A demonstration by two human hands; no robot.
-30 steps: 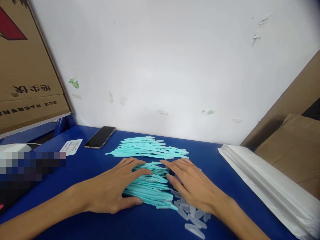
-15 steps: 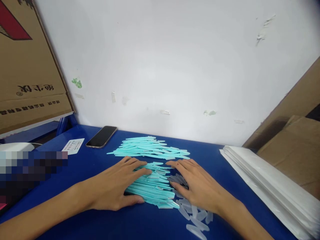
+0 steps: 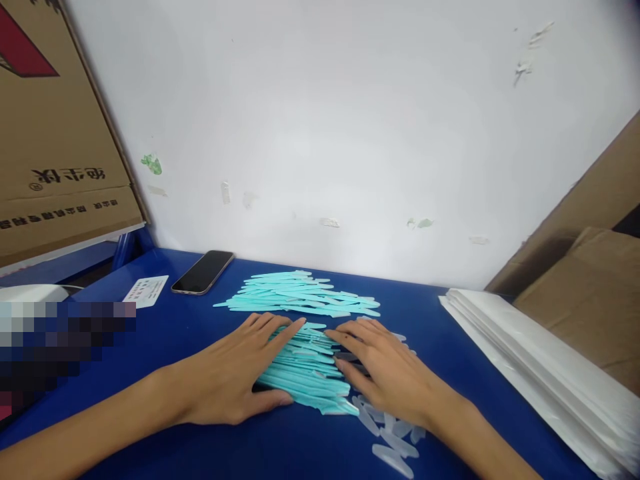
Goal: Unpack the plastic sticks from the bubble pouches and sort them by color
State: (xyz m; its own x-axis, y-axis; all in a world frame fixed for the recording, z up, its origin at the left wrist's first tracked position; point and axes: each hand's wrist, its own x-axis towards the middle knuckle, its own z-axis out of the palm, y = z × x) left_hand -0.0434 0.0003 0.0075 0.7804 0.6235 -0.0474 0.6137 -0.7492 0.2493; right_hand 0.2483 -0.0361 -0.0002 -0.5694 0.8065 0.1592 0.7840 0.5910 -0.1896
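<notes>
A pile of slim teal plastic sticks (image 3: pixel 305 377) lies crosswise on the blue table between my hands. At its left end rests my left hand (image 3: pixel 237 373), with the thumb on the near side and the fingers stretched along and over the far side. My right hand (image 3: pixel 383 370) is spread at the right ends of the sticks, its fingertips touching or very near them. Under and around that palm lie several translucent plastic pieces (image 3: pixel 397 441), partly hidden. A second pile of teal sticks (image 3: pixel 295 293) lies loosely beyond my hands.
A phone (image 3: pixel 203 272) and a printed card (image 3: pixel 146 292) lie at the back left of the blue table (image 3: pixel 240 450). White folded sheets or bags (image 3: pixel 525 373) are stacked on the right. Cardboard boxes (image 3: pixel 60 127) flank both sides, and a white wall (image 3: pixel 320 133) stands behind.
My right hand has shifted slightly left against the stick ends. My left index finger has stretched forward over the pile, and the near pile looks a little more compact.
</notes>
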